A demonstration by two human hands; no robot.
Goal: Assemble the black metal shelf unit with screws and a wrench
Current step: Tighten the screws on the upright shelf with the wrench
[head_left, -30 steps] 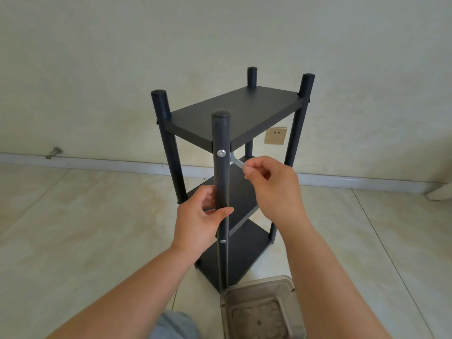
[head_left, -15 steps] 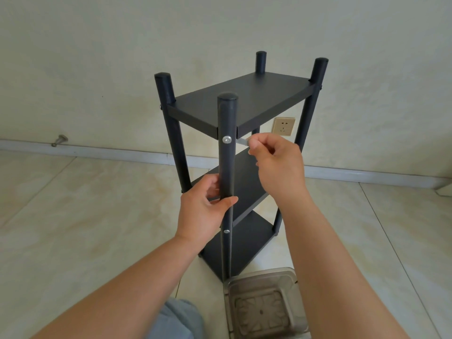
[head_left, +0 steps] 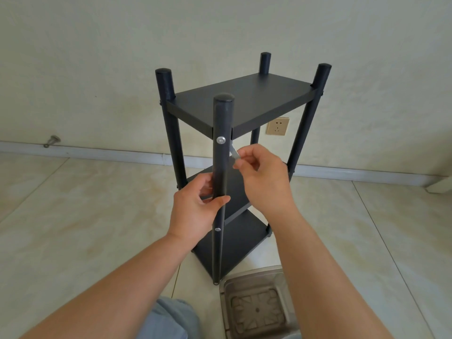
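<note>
My left hand point(head_left: 193, 211) grips the near black metal post point(head_left: 221, 182); right hand point(head_left: 263, 177) fingers pinch the small silver wrench point(head_left: 234, 152). It might slip off the hidden fastener behind.

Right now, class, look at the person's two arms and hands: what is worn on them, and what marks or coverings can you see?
Both forearms are bare from the bottom edge of the picture up to the wrist: no sleeves show. The left hand and the right hand wear no gloves, and no rings, watch or bands can be seen on them. No marks or writing show. The only clothing in sight is light blue cloth low between the arms.
</note>
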